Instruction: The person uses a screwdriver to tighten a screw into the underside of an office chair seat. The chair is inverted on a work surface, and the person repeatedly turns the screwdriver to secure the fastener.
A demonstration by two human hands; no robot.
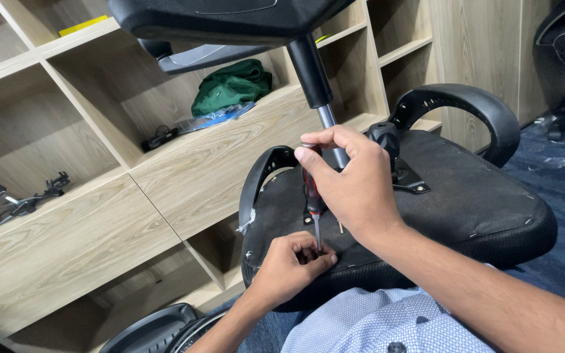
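One screwdriver [313,196], red-and-black handle, long axis near upright, tip pointing down onto the underside of the seat [465,196]; shaft thin and grey. Right hand [351,180]: fingers curled tight around the handle, thumb on its top. Left hand [289,265]: fingertips pinched narrow around the shaft's lower end, resting on the seat's near edge; whatever small part they steady is hidden. One office chair, upturned, seat lying across the person's lap. Two armrests: one [462,108] arching at the far right, one [263,173] at the left of the seat. One gas column [315,85] rising from the seat's middle to the base [217,16] overhead. One wooden shelf unit [67,222] behind, holding one green cloth bundle [230,85], one blue packet [214,119], and one dark metal bracket set [24,199].
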